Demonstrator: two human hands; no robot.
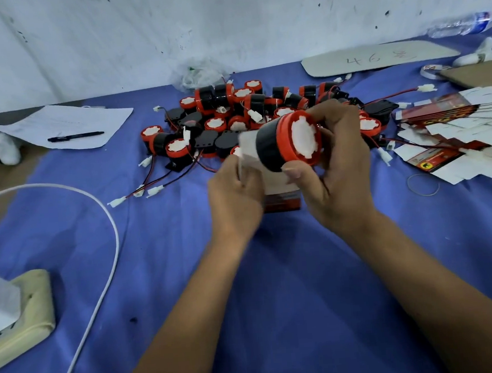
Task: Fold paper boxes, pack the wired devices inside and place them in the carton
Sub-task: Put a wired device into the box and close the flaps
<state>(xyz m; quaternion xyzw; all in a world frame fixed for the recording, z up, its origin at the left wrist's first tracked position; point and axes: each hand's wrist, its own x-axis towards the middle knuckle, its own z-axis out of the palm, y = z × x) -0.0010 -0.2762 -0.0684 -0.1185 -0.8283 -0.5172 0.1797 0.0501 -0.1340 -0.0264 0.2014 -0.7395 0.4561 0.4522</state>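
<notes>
step: loading device into box | right hand (337, 161) grips the wired device (287, 142) above the box mouth | left hand (234, 190) holds the paper box (277, 189) over the blue cloth | advice: keep flaps clear, tuck wires first, slide straight

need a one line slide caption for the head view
Right hand grips a red-and-black wired device at the open paper box held by the left hand, above a blue cloth.
</notes>
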